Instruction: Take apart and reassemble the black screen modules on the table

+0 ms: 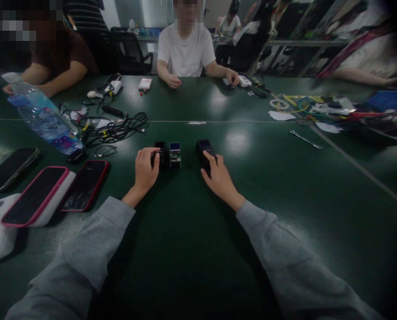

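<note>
My left hand (146,169) is curled round the left side of a small black device (160,151) standing on the dark green table (191,240). Just right of that device, a small green circuit board with a screen (175,155) sits between my hands, touched by neither. Farther right, my right hand (220,176) grips a second black device (205,146), its thumb at the near left side and a finger on top. This device leans slightly to the left at its far end.
Phones (86,186), a white box (0,235) and bottles (46,118) lie at the left. Black cables (125,126) are behind them. A wrench (305,139) and tangled wires (305,106) lie right. Across the table sits a person in a white shirt (186,51); others sit at both sides.
</note>
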The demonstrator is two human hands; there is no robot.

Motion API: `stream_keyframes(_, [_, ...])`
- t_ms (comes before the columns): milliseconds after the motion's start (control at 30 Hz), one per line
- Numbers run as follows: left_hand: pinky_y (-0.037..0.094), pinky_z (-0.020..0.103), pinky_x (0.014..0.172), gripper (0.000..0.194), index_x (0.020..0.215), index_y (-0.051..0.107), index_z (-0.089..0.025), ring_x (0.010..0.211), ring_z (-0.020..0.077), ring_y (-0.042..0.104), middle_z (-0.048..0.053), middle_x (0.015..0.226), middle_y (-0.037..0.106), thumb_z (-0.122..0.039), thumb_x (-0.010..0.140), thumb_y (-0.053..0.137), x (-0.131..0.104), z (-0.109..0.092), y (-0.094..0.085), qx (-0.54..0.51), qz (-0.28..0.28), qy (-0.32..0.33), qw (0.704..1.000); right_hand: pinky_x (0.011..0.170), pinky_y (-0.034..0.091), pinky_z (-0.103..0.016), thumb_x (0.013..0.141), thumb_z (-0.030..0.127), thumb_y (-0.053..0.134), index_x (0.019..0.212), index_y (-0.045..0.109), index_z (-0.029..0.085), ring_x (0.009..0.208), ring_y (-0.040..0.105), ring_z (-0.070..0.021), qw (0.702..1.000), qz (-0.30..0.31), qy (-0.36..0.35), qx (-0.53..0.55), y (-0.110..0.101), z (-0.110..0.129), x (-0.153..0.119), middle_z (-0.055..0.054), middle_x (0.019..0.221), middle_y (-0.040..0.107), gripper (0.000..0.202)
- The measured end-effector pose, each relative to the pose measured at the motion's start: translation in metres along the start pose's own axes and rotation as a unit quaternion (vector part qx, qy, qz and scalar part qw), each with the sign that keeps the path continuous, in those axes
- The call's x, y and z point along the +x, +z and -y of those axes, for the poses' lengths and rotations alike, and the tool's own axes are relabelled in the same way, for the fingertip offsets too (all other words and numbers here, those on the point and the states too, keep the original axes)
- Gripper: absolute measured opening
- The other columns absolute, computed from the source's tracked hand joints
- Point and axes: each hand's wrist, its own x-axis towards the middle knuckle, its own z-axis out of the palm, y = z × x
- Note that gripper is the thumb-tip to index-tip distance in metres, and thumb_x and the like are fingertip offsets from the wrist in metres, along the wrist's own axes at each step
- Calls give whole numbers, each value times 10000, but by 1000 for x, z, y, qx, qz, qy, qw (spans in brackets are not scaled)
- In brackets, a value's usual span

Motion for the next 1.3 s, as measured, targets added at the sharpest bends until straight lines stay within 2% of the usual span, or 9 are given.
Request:
stream_keyframes(400, [430,413,871,168,1053,609,-209,1018,247,563,68,1060,674,-226,950,478,-2,-6,-1,51,29,37,998,836,563,-507,933,316,478,1512,284,203,976,618,-308,1000,-10,-9,-3,0,0,0,-201,1376,369,622])
stream_keyframes(867, [448,414,898,187,1058,613,-197,1029,236,574,70,1064,675,-169,933,476,-2,-2,1,28,43,51,997,842,558,-505,946,316,461,1508,296,214,973,618,-298,1000,-16,-7,-6,1,-1,1,-186,1349,396,595])
stream_keyframes(1000, [459,411,887,190,1062,611,-194,1031,235,576,73,1072,673,-158,932,478,-2,-2,2,23,45,53,997,874,544,-511,959,343,456,1495,309,208,1060,585,-321,999,-29,-13,-12,-1,0,1,-185,1355,399,572])
stream_keyframes(1167, [472,405,878,195,1077,606,-192,1041,231,576,75,1082,665,-161,939,472,-2,-3,2,18,47,55,997,928,512,-541,960,434,481,1456,350,174,1191,512,-374,996,-76,-12,-34,-2,8,10,-211,1419,357,575])
stream_keyframes(1300, [473,406,880,194,1070,610,-197,1032,230,576,72,1074,666,-159,940,471,-1,-3,1,20,42,57,997,948,508,-534,954,374,478,1447,374,161,1209,512,-373,996,-82,-8,-43,1,6,24,-216,1432,359,548])
